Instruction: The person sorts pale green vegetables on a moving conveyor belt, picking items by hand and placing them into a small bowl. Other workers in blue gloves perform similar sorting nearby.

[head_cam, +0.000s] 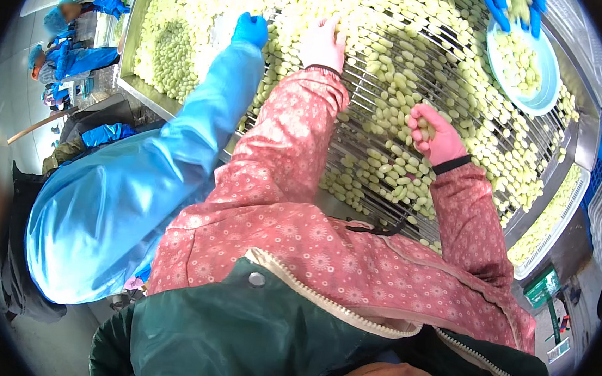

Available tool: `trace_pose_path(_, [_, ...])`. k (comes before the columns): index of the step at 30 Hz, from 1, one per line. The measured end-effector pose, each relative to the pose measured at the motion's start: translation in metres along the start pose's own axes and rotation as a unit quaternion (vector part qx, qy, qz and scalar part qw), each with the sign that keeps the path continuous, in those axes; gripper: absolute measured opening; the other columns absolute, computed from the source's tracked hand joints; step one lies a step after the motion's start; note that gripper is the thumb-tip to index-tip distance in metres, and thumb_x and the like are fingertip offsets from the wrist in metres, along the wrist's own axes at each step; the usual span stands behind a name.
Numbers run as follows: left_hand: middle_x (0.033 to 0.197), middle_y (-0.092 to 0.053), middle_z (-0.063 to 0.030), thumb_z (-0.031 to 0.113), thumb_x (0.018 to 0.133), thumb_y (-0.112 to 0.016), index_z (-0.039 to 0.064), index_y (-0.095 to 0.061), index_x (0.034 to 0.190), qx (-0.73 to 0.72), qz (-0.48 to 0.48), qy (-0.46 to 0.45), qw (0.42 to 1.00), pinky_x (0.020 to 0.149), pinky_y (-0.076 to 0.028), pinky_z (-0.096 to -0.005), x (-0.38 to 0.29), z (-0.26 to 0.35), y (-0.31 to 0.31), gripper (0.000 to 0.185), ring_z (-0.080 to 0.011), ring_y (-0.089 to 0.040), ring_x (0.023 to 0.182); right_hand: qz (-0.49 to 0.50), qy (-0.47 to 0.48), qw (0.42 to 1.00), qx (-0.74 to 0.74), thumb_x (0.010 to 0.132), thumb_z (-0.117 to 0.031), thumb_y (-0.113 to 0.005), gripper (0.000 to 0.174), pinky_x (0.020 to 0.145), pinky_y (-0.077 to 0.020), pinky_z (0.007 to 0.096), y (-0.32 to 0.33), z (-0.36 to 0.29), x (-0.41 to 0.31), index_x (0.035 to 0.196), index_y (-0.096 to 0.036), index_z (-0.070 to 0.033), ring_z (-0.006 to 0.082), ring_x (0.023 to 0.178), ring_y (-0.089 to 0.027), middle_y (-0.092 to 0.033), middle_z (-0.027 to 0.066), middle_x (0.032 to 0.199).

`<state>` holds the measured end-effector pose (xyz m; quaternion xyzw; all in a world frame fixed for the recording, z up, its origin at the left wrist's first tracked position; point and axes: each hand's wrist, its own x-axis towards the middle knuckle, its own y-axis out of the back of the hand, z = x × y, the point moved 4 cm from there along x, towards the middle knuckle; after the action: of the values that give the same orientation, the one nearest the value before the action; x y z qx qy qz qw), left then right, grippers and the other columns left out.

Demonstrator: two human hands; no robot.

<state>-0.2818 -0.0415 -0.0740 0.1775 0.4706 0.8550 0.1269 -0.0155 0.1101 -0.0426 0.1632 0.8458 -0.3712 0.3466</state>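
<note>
Pale green oval fruits that look like grapes [395, 169] lie loose over a metal bar grate [359, 89]. My right hand [439, 138], in a pink glove, is curled above the grate with some of the fruits held against its palm. Farther out, my left hand [322, 46], also gloved in pink, reaches palm down to the edge of the thick fruit layer. Its fingertips touch the fruits, and glare hides whether any are gripped.
Close to my left arm, a co-worker's blue-gloved hand [251, 29] rests on the fruit. Other blue gloves [498, 7] hold fruit over a light blue bowl [551, 93] at far right. A white basket [560, 229] of fruit stands below the table's metal rim [589, 136]. More people [72, 61] work at left.
</note>
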Motion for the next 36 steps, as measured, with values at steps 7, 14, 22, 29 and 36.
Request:
trace_pose_path(7, [0.102,-0.070,-0.0170,0.030,0.098,-0.064,0.012,-0.066,0.112,0.014,-0.107,0.101,0.989,0.085,-0.056,-0.0468,0.001,0.035,0.024,0.023,-0.0364,-0.070,0.095,0.081,0.016,0.997,-0.003,0.104,-0.039,-0.057,0.032,0.056,-0.0420,0.0185,-0.007,0.002,-0.006,0.114,-0.064,-0.009,0.0067,0.074,-0.056,-0.065,-0.0014,0.095])
trace_pose_path(14, [0.120,-0.068,-0.0099,0.032,0.095,-0.070,0.017,-0.070,0.127,-0.307,-0.172,0.060,0.934,0.090,-0.056,-0.0360,-0.128,0.112,0.034,0.035,-0.0235,-0.070,0.102,0.079,0.060,0.994,0.054,0.103,-0.040,-0.060,0.039,0.062,-0.0491,0.0199,0.000,-0.018,0.007,0.125,-0.064,-0.007,0.0094,0.083,-0.065,-0.072,0.0078,0.115])
trace_pose_path(22, [0.126,-0.066,-0.0093,0.021,0.092,-0.068,0.023,-0.071,0.125,-0.054,-0.017,0.043,0.997,0.094,-0.055,-0.0415,-0.019,0.027,-0.001,0.033,-0.0292,-0.067,0.110,-0.106,0.160,0.919,0.345,0.108,-0.040,-0.048,0.072,0.121,-0.0374,0.0561,0.020,-0.144,-0.056,0.154,-0.021,0.008,0.0505,0.142,-0.040,-0.037,0.0332,0.155])
trace_pose_path(29, [0.121,-0.069,-0.0175,0.028,0.094,-0.068,0.014,-0.070,0.124,-0.022,-0.141,0.093,0.985,0.097,-0.052,-0.0429,-0.015,-0.002,-0.015,0.033,-0.0308,-0.065,0.115,-0.038,0.139,0.969,0.202,0.107,-0.044,-0.051,0.075,0.109,-0.0488,0.0491,-0.001,-0.114,-0.050,0.148,-0.029,0.014,0.0446,0.132,-0.053,-0.043,0.0359,0.150])
trace_pose_path(36, [0.107,-0.072,-0.0197,0.029,0.099,-0.059,0.006,-0.069,0.118,-0.162,-0.093,0.221,0.957,0.089,-0.054,-0.0443,-0.100,-0.013,0.002,0.031,-0.0363,-0.070,0.103,-0.029,0.074,0.969,0.233,0.108,-0.034,-0.051,0.055,0.103,-0.0532,0.0501,0.046,-0.029,-0.022,0.144,-0.045,0.007,0.0387,0.123,-0.062,-0.058,0.0274,0.140])
